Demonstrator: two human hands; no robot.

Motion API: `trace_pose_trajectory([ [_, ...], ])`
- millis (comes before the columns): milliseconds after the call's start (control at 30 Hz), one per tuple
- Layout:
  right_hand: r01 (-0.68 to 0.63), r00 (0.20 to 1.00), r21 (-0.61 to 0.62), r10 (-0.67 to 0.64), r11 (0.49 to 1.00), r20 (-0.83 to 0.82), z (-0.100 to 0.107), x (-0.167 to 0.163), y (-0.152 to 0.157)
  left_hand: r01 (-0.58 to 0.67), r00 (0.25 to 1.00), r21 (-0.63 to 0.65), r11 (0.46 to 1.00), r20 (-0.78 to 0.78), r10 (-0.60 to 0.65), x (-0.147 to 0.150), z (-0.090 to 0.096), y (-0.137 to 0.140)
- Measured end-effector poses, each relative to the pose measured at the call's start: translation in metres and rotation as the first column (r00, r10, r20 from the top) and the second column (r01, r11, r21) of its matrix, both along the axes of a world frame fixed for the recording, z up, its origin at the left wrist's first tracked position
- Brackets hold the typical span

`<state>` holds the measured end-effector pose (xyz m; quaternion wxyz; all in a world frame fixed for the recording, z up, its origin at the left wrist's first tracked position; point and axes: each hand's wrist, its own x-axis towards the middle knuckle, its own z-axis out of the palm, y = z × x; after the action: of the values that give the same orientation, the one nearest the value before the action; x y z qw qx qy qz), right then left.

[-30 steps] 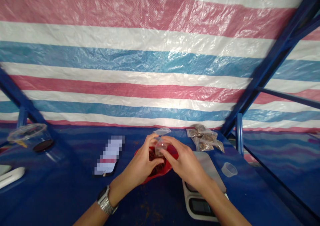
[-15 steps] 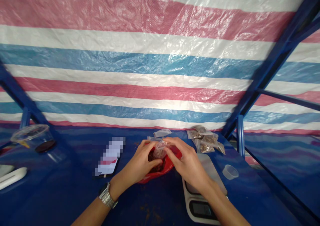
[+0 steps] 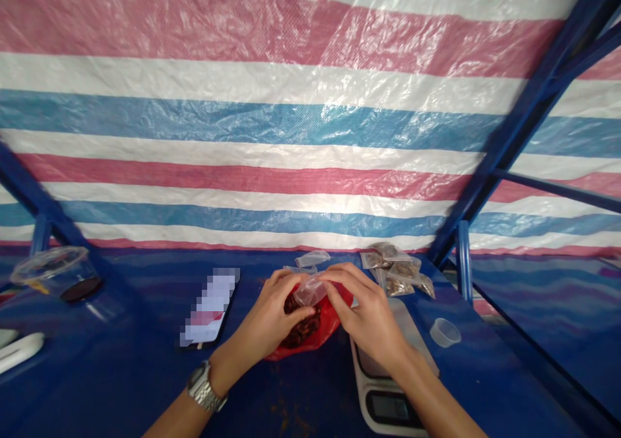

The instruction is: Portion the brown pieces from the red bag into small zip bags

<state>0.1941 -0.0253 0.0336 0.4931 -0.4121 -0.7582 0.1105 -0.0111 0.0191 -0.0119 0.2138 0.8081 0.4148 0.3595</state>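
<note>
A small clear plastic bag [image 3: 310,290] is held over a red plastic bag [image 3: 326,333] on the blue table. Inside the red bag lie dark brown dried pieces [image 3: 305,329]. My left hand [image 3: 275,308], a metal-banded watch on its wrist, curls round the left side of the clear bag with its thumb low over the brown pieces. On the other side, the fingertips of my right hand [image 3: 361,303] pinch the clear bag's upper right edge. The right forearm passes over a kitchen scale [image 3: 361,386].
Several filled zip bags [image 3: 400,271] are piled at the back right, with a small clear cup [image 3: 445,332] in front. Flat clear bags [image 3: 313,259] lie behind my hands. A phone [image 3: 211,308] and a clear tub [image 3: 58,273] are leftward. A blue frame [image 3: 485,173] and striped sheet surround the table.
The clear bag has tilted from more upright to slanting, its top toward my right hand. More of the brown pieces show beneath it. The whole view has shifted slightly.
</note>
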Motion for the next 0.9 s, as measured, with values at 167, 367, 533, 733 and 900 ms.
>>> trace_pose_trajectory([
  [167,0.036,0.997,0.023,-0.038,0.999,0.067,-0.002,0.003,0.001,0.015,1.000,0.015,1.000,-0.016,-0.015,-0.002,0.000,0.001],
  [367,0.098,0.979,0.106,-0.115,0.990,0.166,-0.005,0.011,0.006,-0.022,1.000,-0.018,1.000,-0.008,0.021,-0.004,0.000,0.002],
  [533,0.229,0.967,0.037,-0.232,0.973,0.110,-0.006,0.026,0.016,-0.034,0.999,-0.049,0.998,0.019,0.035,-0.005,0.007,-0.001],
  [733,0.589,0.805,-0.130,-0.594,0.798,0.003,-0.013,0.066,0.034,-0.032,0.999,-0.012,0.999,0.006,0.032,-0.008,0.009,0.000],
  [900,0.610,0.791,-0.218,-0.569,0.762,0.222,-0.030,0.088,0.045,-0.056,0.998,0.040,0.998,-0.036,0.057,-0.009,0.010,0.001],
])
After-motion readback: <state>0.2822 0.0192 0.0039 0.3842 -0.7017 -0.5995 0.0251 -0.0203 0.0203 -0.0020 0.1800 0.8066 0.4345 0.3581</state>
